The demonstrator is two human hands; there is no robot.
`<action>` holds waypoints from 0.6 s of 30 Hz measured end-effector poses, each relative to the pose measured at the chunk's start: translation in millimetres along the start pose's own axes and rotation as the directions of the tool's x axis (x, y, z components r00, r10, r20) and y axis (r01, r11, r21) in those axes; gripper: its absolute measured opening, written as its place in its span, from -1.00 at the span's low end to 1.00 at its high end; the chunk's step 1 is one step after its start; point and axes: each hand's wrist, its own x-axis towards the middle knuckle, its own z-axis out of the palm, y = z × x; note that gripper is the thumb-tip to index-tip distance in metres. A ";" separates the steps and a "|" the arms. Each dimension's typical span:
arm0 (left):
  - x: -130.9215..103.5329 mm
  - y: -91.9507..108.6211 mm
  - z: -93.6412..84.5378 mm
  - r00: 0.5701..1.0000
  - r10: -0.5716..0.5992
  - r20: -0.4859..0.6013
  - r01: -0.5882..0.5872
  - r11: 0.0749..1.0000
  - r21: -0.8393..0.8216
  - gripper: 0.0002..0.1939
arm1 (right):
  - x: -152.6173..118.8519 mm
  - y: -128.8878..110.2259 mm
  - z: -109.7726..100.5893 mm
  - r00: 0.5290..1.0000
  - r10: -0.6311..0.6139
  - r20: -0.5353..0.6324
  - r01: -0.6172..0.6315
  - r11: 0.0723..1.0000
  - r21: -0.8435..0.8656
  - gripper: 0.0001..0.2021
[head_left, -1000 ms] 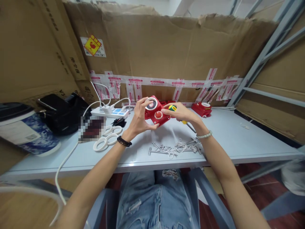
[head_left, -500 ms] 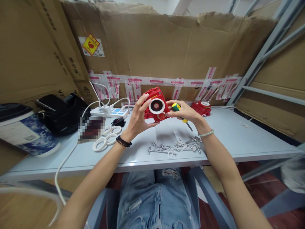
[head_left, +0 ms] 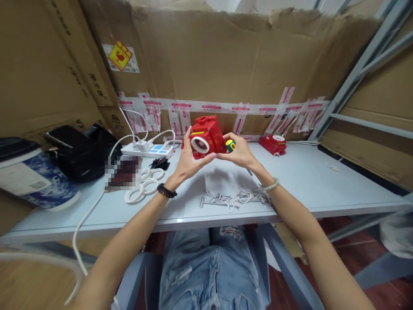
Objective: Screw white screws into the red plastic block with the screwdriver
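Above the middle of the table, both hands hold up a red plastic box (head_left: pixel 213 131) with a round white ring on its front and a yellow strip above. My left hand (head_left: pixel 187 161) is closed around its left side, thumb along the bottom. My right hand (head_left: pixel 242 154) grips the lower right corner and also keeps a screwdriver (head_left: pixel 230 145) with a green and yellow handle in the palm. Most of its shaft is hidden. Below lie loose metal screws (head_left: pixel 221 198), a thin metal rod and a tangle of white string (head_left: pixel 245 196).
A similar red box (head_left: pixel 272 145) stands at the back right. To the left are several white rings (head_left: pixel 134 195), a black clip-like item (head_left: pixel 160 163), a power strip (head_left: pixel 129 150) with cables, a black bag (head_left: pixel 75 159) and a large cup (head_left: pixel 48 181). Cardboard (head_left: pixel 206 60) walls the back.
The red box has been tilted, so its ringed front now faces lower left and more of its top and right side shows. The right hand and screwdriver have shifted slightly left.
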 end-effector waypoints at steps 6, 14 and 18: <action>0.0 2.0 1.4 0.982 -0.131 -0.135 0.128 0.991 -0.026 -0.11 | -8.3 -14.0 12.4 0.993 -0.100 0.061 0.103 0.993 -0.052 -0.58; 11.5 3.8 -27.4 0.998 0.046 0.045 -0.055 0.978 0.203 -0.19 | -0.3 -11.8 -26.4 0.988 -0.072 -0.136 0.063 0.996 -0.071 -0.81; 10.1 5.9 -37.6 0.956 0.052 0.287 -0.132 0.955 0.266 -0.20 | 2.0 -10.0 -35.1 0.973 -0.070 -0.219 0.036 0.987 -0.155 -0.86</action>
